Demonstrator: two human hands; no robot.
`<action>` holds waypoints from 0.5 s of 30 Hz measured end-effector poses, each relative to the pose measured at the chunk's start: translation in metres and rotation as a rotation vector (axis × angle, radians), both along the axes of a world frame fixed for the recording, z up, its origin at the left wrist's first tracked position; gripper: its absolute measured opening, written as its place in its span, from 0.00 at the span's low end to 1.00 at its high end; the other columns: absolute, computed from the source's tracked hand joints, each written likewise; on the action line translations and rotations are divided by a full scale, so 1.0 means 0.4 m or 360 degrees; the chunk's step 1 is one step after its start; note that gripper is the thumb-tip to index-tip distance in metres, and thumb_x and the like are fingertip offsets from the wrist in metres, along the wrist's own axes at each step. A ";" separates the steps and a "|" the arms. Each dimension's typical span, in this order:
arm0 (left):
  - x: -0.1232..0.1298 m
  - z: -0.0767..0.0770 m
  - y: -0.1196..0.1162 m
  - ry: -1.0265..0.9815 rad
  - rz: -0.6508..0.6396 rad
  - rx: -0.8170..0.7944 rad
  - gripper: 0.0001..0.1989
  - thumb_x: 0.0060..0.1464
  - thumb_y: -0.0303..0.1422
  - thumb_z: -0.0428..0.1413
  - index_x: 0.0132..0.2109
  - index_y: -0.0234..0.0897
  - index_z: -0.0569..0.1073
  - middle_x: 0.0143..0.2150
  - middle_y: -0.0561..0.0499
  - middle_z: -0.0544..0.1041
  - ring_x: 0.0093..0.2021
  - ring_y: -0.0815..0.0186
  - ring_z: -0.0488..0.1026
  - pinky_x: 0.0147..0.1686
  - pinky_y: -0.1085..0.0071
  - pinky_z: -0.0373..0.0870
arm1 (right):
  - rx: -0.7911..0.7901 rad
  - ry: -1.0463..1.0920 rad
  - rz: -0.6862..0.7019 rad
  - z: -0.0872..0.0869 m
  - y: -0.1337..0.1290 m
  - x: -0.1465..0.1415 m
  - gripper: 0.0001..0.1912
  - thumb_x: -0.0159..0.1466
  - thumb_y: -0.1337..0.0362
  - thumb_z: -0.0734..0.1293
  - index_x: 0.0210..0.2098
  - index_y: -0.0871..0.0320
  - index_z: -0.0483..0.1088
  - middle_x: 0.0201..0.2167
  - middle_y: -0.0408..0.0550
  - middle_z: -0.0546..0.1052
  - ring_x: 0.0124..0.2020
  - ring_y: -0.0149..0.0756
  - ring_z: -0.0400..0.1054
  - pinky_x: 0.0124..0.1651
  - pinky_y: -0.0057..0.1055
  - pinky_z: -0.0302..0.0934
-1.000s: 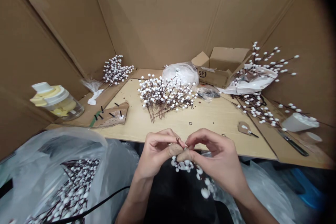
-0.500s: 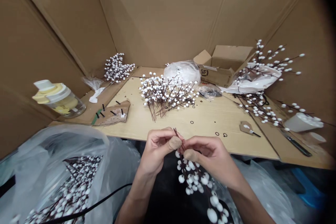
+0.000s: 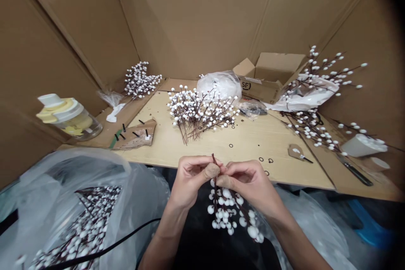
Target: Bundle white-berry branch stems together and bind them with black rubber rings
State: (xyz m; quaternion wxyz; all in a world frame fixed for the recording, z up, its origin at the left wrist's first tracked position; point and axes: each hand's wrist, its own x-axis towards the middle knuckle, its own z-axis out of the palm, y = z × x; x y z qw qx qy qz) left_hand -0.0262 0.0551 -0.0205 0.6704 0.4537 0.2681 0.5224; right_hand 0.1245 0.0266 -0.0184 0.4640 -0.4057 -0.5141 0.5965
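Left hand: my left hand (image 3: 191, 180) has thumb and fingers pinched tight on the stems of some white-berry sprigs (image 3: 224, 211), tan wrap (image 3: 211, 171) on that thumb.
Right hand: my right hand (image 3: 249, 177) is clamped on the same stems, right up beside the left one.
Held sprigs: berries dangling at 6 o'clock from my fingers, on my side of the counter (image 3: 243, 156) edge, one stem end poking up by my left thumb. Can't tell how many stems, my fingers cover them.
Berry pile: a loose heap of berry sprigs (image 3: 201, 109) on the counter at 12 o'clock.
Black rings: little black rings (image 3: 261, 159) scattered around 1 to 2 o'clock.
SF box: open cardboard box (image 3: 257, 88), 1 o'clock, at the back.
Knife: black-handled knife (image 3: 357, 174) lying at 3 o'clock.
Big bag: clear plastic bag (image 3: 139, 181) at 8 o'clock, loads more sprigs (image 3: 90, 223) inside.
Drink bottle: yellow-and-white-topped bottle (image 3: 71, 118), tilted-looking, roughly 10 o'clock.
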 end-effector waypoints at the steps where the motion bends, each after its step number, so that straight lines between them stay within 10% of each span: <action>1: -0.001 -0.001 0.001 -0.0007 0.0001 -0.0014 0.04 0.44 0.30 0.64 0.30 0.35 0.80 0.29 0.46 0.79 0.29 0.69 0.73 0.30 0.76 0.69 | -0.0009 -0.0002 -0.0009 -0.001 0.000 -0.002 0.08 0.51 0.64 0.74 0.27 0.63 0.74 0.27 0.46 0.73 0.30 0.24 0.66 0.34 0.17 0.61; 15: -0.003 -0.023 -0.015 0.0057 0.0276 0.0284 0.05 0.51 0.27 0.59 0.36 0.37 0.80 0.31 0.48 0.78 0.30 0.70 0.74 0.31 0.78 0.71 | 0.0307 -0.0287 -0.0199 0.002 -0.027 -0.038 0.08 0.61 0.64 0.67 0.37 0.60 0.77 0.35 0.48 0.74 0.35 0.28 0.68 0.40 0.21 0.64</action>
